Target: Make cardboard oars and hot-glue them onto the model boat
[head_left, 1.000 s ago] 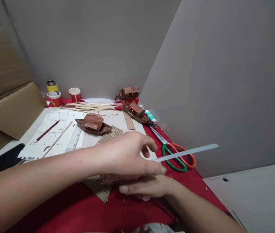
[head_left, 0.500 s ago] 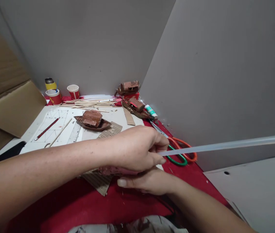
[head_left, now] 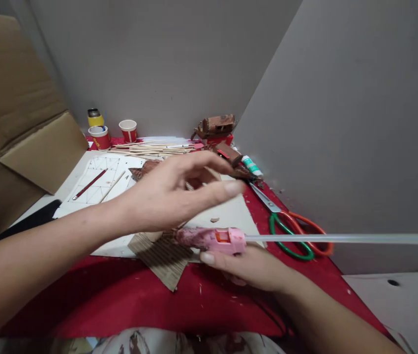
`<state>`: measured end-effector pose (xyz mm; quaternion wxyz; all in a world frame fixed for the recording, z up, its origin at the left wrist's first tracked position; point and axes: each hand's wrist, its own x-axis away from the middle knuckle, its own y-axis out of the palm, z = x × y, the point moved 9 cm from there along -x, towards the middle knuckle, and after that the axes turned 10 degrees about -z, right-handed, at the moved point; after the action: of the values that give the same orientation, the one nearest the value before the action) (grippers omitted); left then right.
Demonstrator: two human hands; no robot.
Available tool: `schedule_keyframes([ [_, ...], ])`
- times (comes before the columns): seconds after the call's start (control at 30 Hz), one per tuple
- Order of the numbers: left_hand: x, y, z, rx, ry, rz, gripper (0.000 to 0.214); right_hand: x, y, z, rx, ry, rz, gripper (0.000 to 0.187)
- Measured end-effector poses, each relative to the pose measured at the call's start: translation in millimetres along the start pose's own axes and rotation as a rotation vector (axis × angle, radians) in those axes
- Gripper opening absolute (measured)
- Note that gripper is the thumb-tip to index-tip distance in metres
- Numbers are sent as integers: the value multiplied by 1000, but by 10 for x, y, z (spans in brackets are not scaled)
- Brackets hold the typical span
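A pink glue gun [head_left: 227, 240] lies in my right hand [head_left: 248, 268], its nozzle to the left. From its back end a long, clear glue stick [head_left: 334, 239] reaches out past the right edge of the view. Above the gun is my left hand [head_left: 179, 189], fingers apart and curved, with nothing in them. Behind that hand a small brown model boat [head_left: 143, 170] is mostly hidden; only its left end shows. Under the gun's nozzle lies a piece of corrugated cardboard [head_left: 164, 260].
Scissors [head_left: 293, 231] with green and orange handles lie right of the glue gun. Farther back are thin wooden sticks [head_left: 150, 149], two paper cups [head_left: 128, 132], a yellow bottle [head_left: 95, 118] and two more model boats [head_left: 216, 127]. A cardboard box [head_left: 17, 108] stands at left.
My left hand has let go of the glue stick and moved up and left, its fingers spreading. The glue gun has come into view in my right hand. The view has shifted left.
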<state>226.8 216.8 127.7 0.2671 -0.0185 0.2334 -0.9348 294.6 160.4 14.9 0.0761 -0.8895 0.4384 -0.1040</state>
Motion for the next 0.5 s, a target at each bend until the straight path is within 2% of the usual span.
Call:
schedule_keyframes([
  [0.1,372,-190,-419,-104,-193,131,24,-73,-23,-37,60,-2,36,33],
  [0.2,697,-83,-919,-215,-381,76,21,-134,-6,-23,90,14,47,32],
  [0.27,825,-28,-1130,-372,-442,79,20,-151,-11,23,107,51,84,33],
  [0.37,858,49,-1291,-524,-471,59,22,-156,-6,119,98,113,126,34],
  [0.5,793,58,-1361,-561,-475,53,19,-165,16,231,14,163,116,34],
])
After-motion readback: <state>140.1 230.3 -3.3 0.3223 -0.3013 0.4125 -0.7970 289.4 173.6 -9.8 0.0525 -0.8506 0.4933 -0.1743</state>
